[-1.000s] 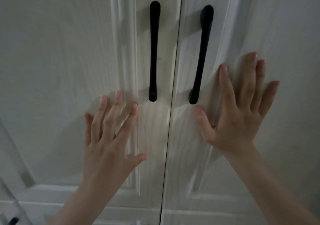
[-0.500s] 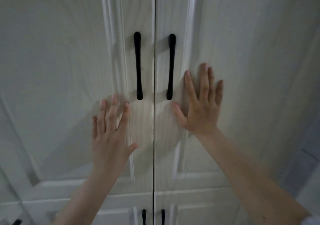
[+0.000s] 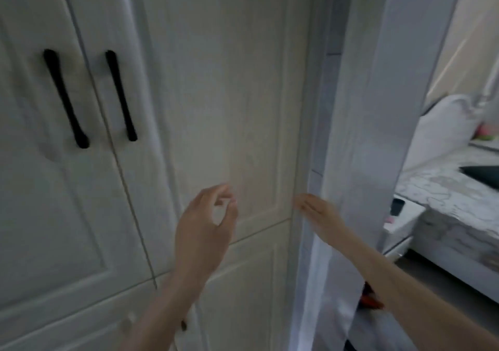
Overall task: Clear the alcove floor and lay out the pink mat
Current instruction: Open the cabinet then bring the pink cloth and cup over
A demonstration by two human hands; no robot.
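Observation:
I face white wardrobe doors [image 3: 221, 94] with two black handles [image 3: 66, 99]. My left hand [image 3: 205, 223] hovers in front of the right door panel, fingers loosely curled, holding nothing. My right hand [image 3: 314, 210] is stretched out flat, fingers straight, at the right edge of the wardrobe where it meets a white door frame [image 3: 364, 134]. Neither the pink mat nor the alcove floor is in view.
Past the frame at the right lies a room with a bed under a grey-white patterned cover [image 3: 453, 188], a white pillow [image 3: 442, 126] and a white bedside table [image 3: 399, 221]. Something red-orange [image 3: 368, 299] shows low down behind my right forearm.
The view has swung right: the handles now sit far left and a bedroom shows. Both hands have come off the doors and moved right; my left fingers have curled.

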